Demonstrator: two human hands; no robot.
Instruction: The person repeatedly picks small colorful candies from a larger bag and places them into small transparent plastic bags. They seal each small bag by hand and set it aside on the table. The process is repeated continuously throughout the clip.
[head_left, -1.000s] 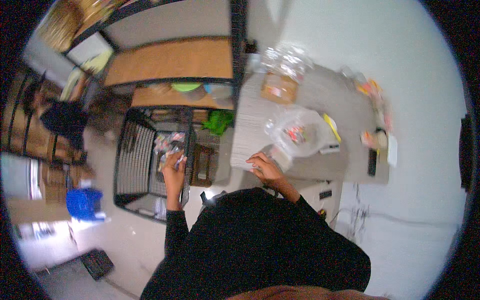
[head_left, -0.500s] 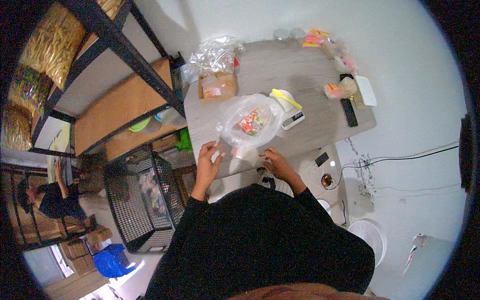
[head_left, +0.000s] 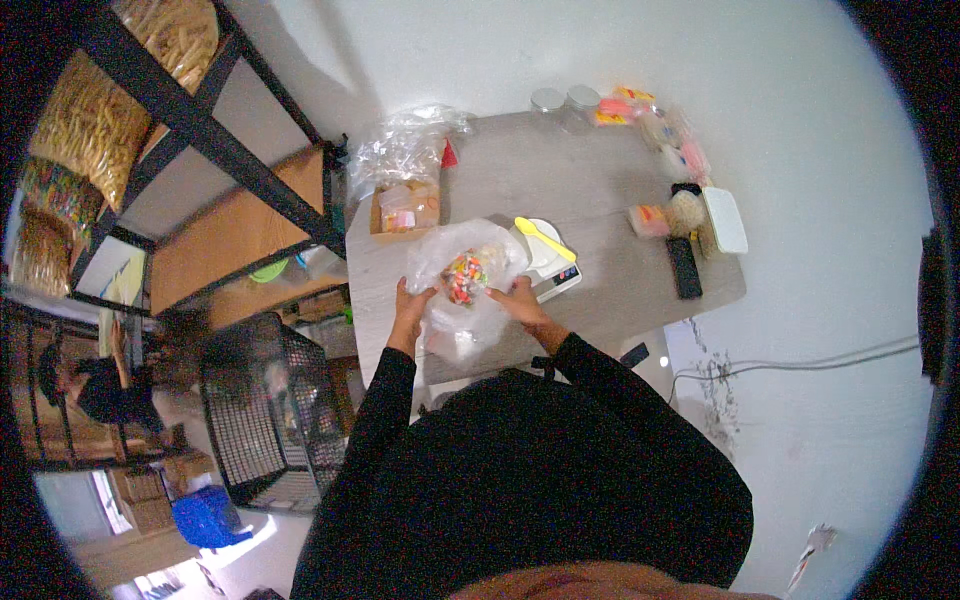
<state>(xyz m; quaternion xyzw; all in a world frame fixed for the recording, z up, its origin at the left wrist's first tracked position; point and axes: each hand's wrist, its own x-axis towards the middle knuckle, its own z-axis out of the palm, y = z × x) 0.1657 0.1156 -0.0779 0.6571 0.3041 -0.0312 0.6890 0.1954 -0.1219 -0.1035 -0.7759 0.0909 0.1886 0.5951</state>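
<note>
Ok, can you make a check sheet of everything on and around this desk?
Surface: grey table, against a white wall.
Job's things: clear bag with colourful bits inside, on the near edge.
Clutter: scale with yellow scoop; cardboard box; pile of clear bags; two jars; packets; white lidded box; black remote.
Hands: left hand and right hand each grip a side of the bag.
Cables: white cable on the floor at right.
Surroundings: black shelves with snack bags; wire cage; blue bin; another person far left.
</note>
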